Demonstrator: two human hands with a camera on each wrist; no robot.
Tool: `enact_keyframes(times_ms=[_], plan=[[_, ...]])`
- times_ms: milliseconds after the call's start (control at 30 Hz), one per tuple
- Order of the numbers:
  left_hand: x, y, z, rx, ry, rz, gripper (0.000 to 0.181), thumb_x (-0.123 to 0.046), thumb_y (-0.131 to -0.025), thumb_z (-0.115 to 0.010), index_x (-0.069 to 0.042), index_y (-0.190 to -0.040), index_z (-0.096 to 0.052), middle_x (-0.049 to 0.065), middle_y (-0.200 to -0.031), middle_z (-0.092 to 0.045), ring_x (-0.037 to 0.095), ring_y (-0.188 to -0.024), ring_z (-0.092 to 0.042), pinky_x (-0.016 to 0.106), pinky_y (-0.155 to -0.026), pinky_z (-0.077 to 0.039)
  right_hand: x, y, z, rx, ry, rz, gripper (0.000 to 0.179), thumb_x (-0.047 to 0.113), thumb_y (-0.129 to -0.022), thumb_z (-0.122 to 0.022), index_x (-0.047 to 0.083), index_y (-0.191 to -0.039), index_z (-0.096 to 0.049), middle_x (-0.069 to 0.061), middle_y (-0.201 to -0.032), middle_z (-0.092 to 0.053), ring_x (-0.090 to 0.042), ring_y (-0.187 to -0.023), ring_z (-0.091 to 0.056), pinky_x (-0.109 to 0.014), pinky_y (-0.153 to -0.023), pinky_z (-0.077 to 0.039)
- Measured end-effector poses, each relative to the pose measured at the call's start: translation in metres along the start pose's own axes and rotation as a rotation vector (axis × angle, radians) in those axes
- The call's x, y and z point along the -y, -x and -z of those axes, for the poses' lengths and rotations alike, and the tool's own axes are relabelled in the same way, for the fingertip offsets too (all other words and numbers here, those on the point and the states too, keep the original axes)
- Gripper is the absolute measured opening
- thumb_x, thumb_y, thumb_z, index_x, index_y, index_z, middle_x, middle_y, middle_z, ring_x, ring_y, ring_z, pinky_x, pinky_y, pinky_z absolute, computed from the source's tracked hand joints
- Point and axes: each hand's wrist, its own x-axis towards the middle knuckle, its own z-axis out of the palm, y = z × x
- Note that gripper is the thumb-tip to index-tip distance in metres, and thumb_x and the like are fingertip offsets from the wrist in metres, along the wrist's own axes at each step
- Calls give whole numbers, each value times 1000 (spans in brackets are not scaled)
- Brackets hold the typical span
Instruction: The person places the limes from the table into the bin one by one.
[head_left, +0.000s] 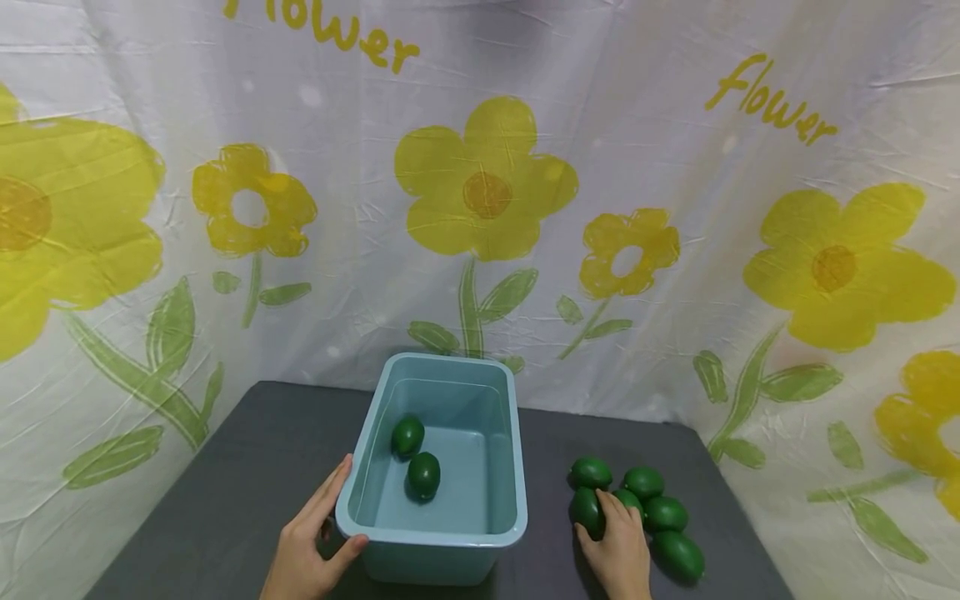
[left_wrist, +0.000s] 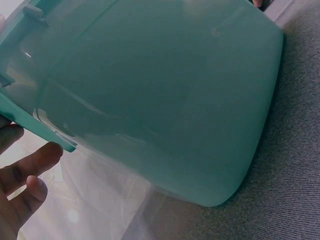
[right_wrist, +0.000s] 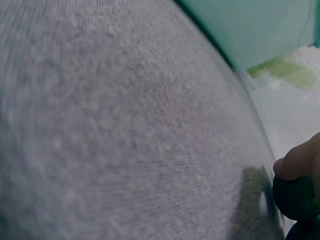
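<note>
A light blue-green plastic bin (head_left: pixel 431 561) stands on the table with two dark green limes inside, one lime (head_left: pixel 407 437) touching or close to the other lime (head_left: pixel 423 476). My left hand (head_left: pixel 311 533) holds the bin's near left corner, thumb on the front rim and fingers along the left rim. The left wrist view shows fingers (left_wrist: pixel 37 162) by the rim. To the right of the bin, my right hand (head_left: pixel 618 546) grips a lime (head_left: pixel 585 512) between thumb and fingers. This lime (right_wrist: pixel 292 197) is partly cut off in the right wrist view.
Several more limes lie close around my right hand, among them a far lime (head_left: pixel 591 472), a right-hand lime (head_left: pixel 665 514) and a near lime (head_left: pixel 678 557). A dark grey cloth (head_left: pixel 300 425) covers the table. Behind it hangs a white curtain (head_left: pixel 352 275) with yellow flowers.
</note>
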Motion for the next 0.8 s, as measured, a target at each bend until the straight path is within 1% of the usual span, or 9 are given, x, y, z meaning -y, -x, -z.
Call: enact_keyframes(times_ms=[100,233,367,467,533,633,733,767,800], plan=[[0,0,0,-3,1,0,87,-19,-85,-88,-16,-162,-48,10,-157,-55,3,-84,-51,25,-56,-39,1,0,3,6,-58,-31,65,18,-78,-94,-5,-134,-69,-24,-130,-71,-41,-109,-63,-59,-91,-54],[0,1,0,-3,0,6,88,-19,-85,-88,-18,-162,-47,10,-157,-55,3,-86,-52,24,-56,-39,3,-1,9,10,-141,-85,64,20,-79,-94,-5,-132,-70,-26,-127,-71,-43,-106,-64,-62,-89,-54],[-1,1,0,-2,-7,16,87,-20,-85,-88,-18,-162,-47,12,-157,-56,3,-84,-51,24,-56,-39,5,-1,14,12,-193,-132,65,25,-80,-94,-4,-133,-70,-26,-124,-72,-43,-103,-66,-62,-88,-55],[-2,0,0,-3,-12,23,87,-20,-86,-88,-19,-162,-47,13,-156,-56,2,-83,-51,24,-56,-39,8,-1,18,39,-265,-205,67,33,-83,-93,-1,-136,-70,-24,-117,-74,-39,-96,-69,-60,-86,-56],[-2,0,1,-3,-15,26,87,-20,-86,-88,-20,-163,-47,14,-155,-57,2,-82,-50,23,-57,-39,10,0,19,62,-314,-259,71,41,-83,-92,1,-138,-69,-23,-118,-74,-36,-95,-70,-59,-86,-56],[-3,0,1,-3,-18,27,87,-20,-86,-88,-21,-163,-47,14,-155,-57,2,-83,-51,23,-57,-38,13,0,21,85,-371,-329,77,49,-82,-90,4,-140,-69,-19,-113,-76,-30,-92,-70,-55,-85,-57],[-4,0,1,-1,-17,23,87,-20,-86,-88,-20,-162,-47,14,-156,-56,3,-84,-51,23,-57,-38,16,0,23,92,-399,-367,78,52,-82,-90,6,-141,-69,-12,-92,-71,-24,-82,-62,-44,-78,-54],[-4,0,1,0,-16,20,87,-20,-86,-88,-19,-162,-47,14,-156,-56,3,-84,-51,23,-57,-38,16,0,24,94,-405,-378,78,52,-82,-90,7,-141,-69,-9,-87,-67,-22,-80,-58,-40,-76,-51],[-3,0,1,0,-15,17,87,-20,-85,-88,-18,-162,-48,14,-156,-56,3,-85,-51,23,-57,-39,16,1,24,97,-417,-390,79,54,-81,-90,7,-142,-69,-9,-89,-67,-21,-80,-57,-38,-75,-50]])
